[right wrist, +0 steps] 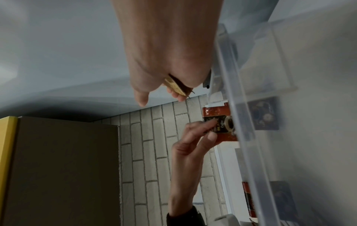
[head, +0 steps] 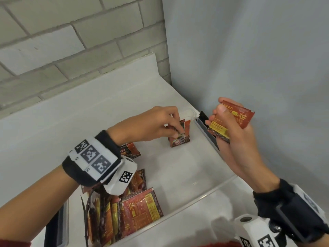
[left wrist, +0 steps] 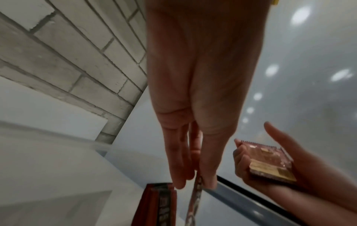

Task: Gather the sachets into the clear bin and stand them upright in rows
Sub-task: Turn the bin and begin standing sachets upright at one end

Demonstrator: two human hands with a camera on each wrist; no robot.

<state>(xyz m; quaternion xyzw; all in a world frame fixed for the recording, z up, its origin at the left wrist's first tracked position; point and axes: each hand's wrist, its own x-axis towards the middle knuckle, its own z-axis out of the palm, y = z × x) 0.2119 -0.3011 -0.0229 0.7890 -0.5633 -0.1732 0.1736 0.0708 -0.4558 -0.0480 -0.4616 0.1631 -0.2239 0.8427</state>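
Left hand pinches a sachet upright at bin centre; right hand grips spare sachets. Mid-row; next needs steady release.

"BLACK" on the held sachet; "2X" on another sachet.

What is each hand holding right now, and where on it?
Left hand pinches a standing sachet by its top edge; right hand grips a stack of sachets around its lower end.

Clear bin floor middle bare; standing sachets crowd near-left corner.
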